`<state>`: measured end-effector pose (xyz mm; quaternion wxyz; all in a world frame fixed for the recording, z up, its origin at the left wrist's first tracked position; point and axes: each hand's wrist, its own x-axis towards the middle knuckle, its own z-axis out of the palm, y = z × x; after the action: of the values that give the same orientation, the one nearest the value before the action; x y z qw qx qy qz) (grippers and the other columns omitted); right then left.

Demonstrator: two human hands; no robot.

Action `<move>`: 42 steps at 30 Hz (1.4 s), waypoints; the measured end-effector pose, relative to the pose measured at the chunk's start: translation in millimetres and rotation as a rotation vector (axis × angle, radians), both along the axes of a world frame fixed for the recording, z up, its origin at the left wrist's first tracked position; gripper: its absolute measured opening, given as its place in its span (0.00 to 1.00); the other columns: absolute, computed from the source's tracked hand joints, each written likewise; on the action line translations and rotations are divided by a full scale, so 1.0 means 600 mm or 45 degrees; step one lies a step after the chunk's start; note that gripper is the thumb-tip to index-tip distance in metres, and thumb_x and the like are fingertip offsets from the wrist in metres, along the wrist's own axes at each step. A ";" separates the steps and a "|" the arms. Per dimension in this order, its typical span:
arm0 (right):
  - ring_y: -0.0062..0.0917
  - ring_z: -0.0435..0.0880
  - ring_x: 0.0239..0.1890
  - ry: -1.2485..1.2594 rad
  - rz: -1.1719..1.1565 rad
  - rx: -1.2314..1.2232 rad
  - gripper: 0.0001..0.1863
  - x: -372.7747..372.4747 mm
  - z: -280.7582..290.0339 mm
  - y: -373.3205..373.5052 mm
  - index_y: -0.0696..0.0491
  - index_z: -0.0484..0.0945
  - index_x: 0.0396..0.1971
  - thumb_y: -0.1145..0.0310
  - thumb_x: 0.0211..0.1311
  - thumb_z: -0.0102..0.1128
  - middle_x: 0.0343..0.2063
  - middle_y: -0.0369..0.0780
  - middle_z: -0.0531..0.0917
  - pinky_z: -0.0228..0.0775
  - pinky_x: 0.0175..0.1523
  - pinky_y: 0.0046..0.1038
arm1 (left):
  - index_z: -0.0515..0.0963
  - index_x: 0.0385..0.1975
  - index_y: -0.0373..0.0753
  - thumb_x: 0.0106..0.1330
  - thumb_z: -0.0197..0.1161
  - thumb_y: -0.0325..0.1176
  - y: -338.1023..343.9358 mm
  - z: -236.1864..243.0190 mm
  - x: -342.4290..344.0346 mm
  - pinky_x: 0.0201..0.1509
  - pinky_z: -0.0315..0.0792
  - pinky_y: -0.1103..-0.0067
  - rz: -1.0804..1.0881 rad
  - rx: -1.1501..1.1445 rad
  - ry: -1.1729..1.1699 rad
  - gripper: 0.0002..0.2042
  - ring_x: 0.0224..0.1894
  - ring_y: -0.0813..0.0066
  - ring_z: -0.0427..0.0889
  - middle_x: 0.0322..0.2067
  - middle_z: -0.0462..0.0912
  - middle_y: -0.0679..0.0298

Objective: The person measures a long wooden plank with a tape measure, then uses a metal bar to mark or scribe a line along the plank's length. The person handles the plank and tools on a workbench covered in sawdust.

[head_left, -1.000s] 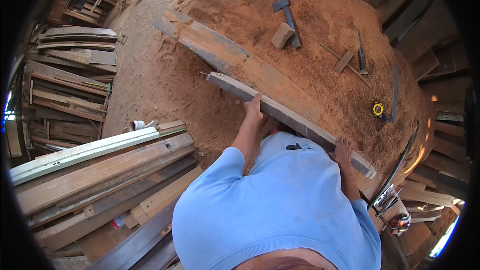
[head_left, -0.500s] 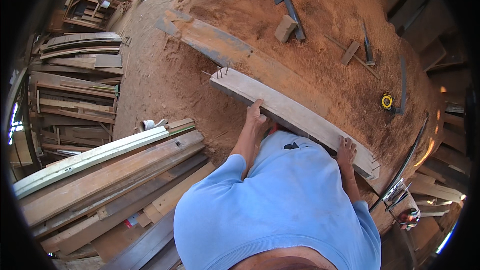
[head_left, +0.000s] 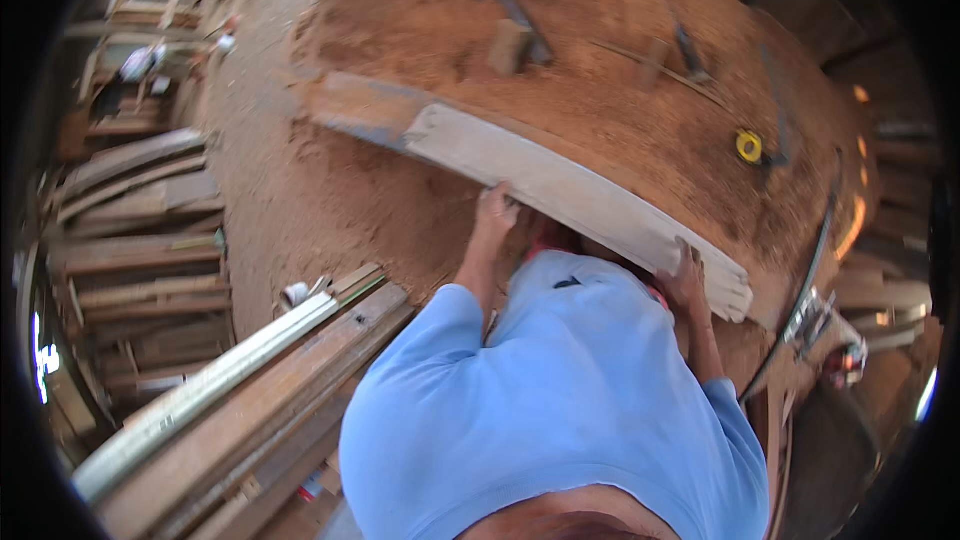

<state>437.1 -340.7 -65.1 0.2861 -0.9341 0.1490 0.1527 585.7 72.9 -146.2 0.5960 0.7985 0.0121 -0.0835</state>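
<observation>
A pale wooden board (head_left: 560, 177) lies slantwise in front of me, over a longer sawdust-covered plank (head_left: 350, 105) that shows beyond its left end. My left hand (head_left: 495, 208) grips the near edge, left of the middle, fingers partly hidden. Near the right end, my right hand (head_left: 685, 280) holds the same edge with its fingers up over the face. Small dark marks show at both ends of the board, but blur hides whether they are nails or holes.
On the sawdust beyond lie a hammer (head_left: 515, 15), a wood block (head_left: 510, 47), a chisel-like tool (head_left: 690, 52), a thin stick (head_left: 655, 70) and a yellow tape measure (head_left: 749, 146). Stacked planks (head_left: 250, 380) fill the near left; more timber (head_left: 140, 270) lies farther left.
The upright nails at the board's ends no longer show, and its face looks turned. The board now sits farther over the plank. Both hands keep hold as the whole view shifts.
</observation>
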 end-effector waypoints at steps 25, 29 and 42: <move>0.46 0.83 0.50 0.080 -1.550 -0.016 0.26 -0.236 -0.176 -0.266 0.61 0.82 0.42 0.50 0.67 0.52 0.42 0.56 0.84 0.71 0.54 0.39 | 0.57 0.64 0.35 0.74 0.57 0.46 0.028 -0.024 0.059 0.46 0.81 0.58 0.321 -0.186 1.144 0.28 0.48 0.45 0.82 0.53 0.75 0.41; 0.50 0.82 0.50 0.126 -1.361 -0.124 0.26 -0.207 -0.167 -0.264 0.60 0.83 0.41 0.50 0.67 0.50 0.41 0.58 0.83 0.72 0.53 0.40 | 0.55 0.65 0.36 0.73 0.59 0.46 0.042 -0.031 0.071 0.46 0.81 0.58 0.313 -0.235 1.086 0.30 0.49 0.44 0.82 0.53 0.75 0.42; 0.27 0.81 0.34 -0.168 -1.065 0.239 0.15 -0.163 -0.183 -0.248 0.59 0.83 0.41 0.63 0.67 0.56 0.30 0.44 0.84 0.73 0.43 0.32 | 0.78 0.36 0.33 0.62 0.68 0.46 -0.115 0.067 0.150 0.48 0.78 0.60 -0.977 1.273 0.166 0.19 0.42 0.45 0.83 0.35 0.85 0.47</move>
<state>339.5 -489.6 -174.8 0.4161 -0.7710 0.4815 -0.0237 675.9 3.8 -105.7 0.0766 0.9212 -0.2013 -0.3240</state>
